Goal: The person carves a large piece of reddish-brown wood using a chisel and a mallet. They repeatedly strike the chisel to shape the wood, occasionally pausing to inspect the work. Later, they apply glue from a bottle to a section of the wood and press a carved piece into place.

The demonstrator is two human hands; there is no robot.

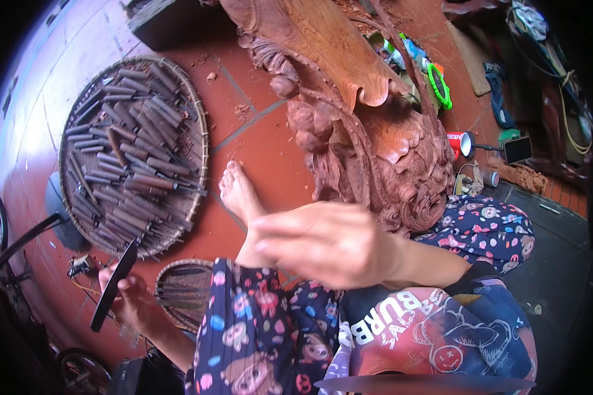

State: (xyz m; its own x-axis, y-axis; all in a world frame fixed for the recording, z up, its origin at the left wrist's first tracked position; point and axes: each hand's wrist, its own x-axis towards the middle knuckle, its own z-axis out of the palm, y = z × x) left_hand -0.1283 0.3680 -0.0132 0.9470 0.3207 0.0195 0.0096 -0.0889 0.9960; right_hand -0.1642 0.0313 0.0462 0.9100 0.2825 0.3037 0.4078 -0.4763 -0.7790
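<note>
My left hand (134, 304) is at the lower left, its fingers closed around a long, flat, dark strip (114, 287) with a narrow upper end. What kind of tool the strip is cannot be told. In the middle, my right hand (323, 245) is raised in front of my leg, smeared by motion. Its fingers point left, and whether anything is between them does not show. Just beyond it stands a large carved piece of reddish wood (369, 141), with deep curls and a smooth upper panel.
A round woven tray (204, 125) of dark-handled carving tools (148, 128) lies at left. A smaller basket (168, 268) holds dark flat tools. At right are a red mug (459, 143), a green ring (439, 85) and a dark-screened device (518, 150). Wood chips dot the tiled floor (270, 155).
</note>
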